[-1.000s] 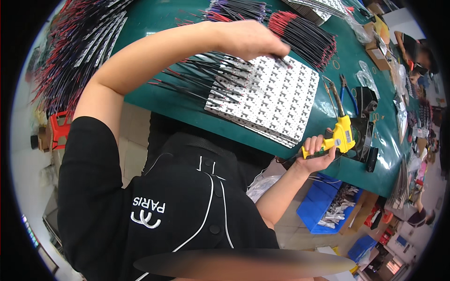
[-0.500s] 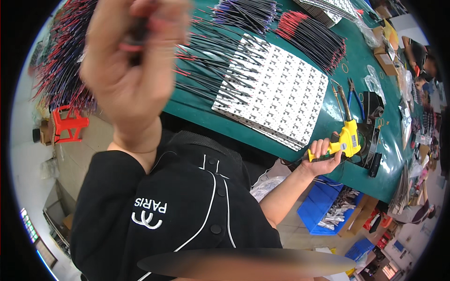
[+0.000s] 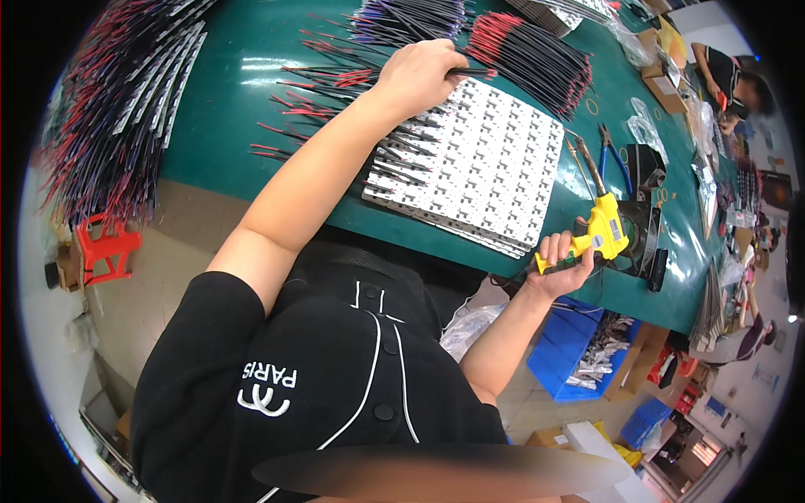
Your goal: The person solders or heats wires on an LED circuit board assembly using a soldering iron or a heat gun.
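My left hand (image 3: 419, 77) is over the far left part of a white circuit board panel (image 3: 495, 163), its fingers closed on a few black wires (image 3: 476, 73) with red tips. How many wires it holds is hidden. Black wires (image 3: 394, 172) with red ends lie in rows across the panel's left side and stick out past its edge. My right hand (image 3: 563, 267) is wrapped round the handle of a yellow soldering gun (image 3: 605, 230) at the panel's right. The gun's metal tip points away from me, beside the panel's right edge.
Wire bundles (image 3: 532, 63) lie beyond the panel. Blue-handled pliers (image 3: 616, 159) and a black stand (image 3: 646, 239) are right of it. Wired strips (image 3: 159, 92) pile up at far left. A red stool (image 3: 107, 250) and blue bin (image 3: 558, 356) stand below the table.
My left hand has come down from close to the camera to the panel's far left, with wires in its fingers. My right hand keeps its hold on the soldering gun.
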Demonstrator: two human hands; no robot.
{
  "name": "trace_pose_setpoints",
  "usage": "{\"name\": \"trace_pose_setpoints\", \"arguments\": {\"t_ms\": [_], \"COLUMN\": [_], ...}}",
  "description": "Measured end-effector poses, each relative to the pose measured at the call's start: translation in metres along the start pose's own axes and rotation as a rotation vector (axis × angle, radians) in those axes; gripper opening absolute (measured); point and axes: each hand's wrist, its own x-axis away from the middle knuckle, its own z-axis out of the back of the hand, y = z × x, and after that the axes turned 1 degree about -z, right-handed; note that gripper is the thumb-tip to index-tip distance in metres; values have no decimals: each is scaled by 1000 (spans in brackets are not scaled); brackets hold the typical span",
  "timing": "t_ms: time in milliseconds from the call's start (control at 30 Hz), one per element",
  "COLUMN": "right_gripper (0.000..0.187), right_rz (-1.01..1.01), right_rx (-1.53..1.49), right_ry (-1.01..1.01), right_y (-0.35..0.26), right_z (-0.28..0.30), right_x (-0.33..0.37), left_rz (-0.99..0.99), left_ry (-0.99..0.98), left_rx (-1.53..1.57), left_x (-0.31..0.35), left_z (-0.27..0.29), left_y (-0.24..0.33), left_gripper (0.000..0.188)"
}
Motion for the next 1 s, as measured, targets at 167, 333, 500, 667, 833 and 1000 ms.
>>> {"name": "trace_pose_setpoints", "arguments": {"t_ms": [167, 333, 500, 667, 833, 1000], "right_gripper": [46, 47, 52, 52, 56, 52], "right_rz": [-1, 0, -95, -156, -153, -172], "right_rx": [13, 137, 169, 297, 421, 499], "right_ry": [-6, -4, -21, -12, 12, 0], "right_y": [-7, -24, -21, -9, -2, 4], "right_z": [-4, -37, -61, -68, -73, -73], "right_x": [6, 48, 85, 115, 140, 157], "left_rz": [-82, -1, 111, 161, 191, 234], "left_ry": [50, -333, -448, -443, -429, -465], "left_rx": [145, 420, 380, 427, 425, 439], "left_x": [8, 57, 86, 90, 91, 91], "left_z": [35, 83, 76, 62, 62, 66], "left_y": [21, 55, 56, 46, 48, 53], "left_gripper": [19, 24, 18, 17, 16, 17]}}
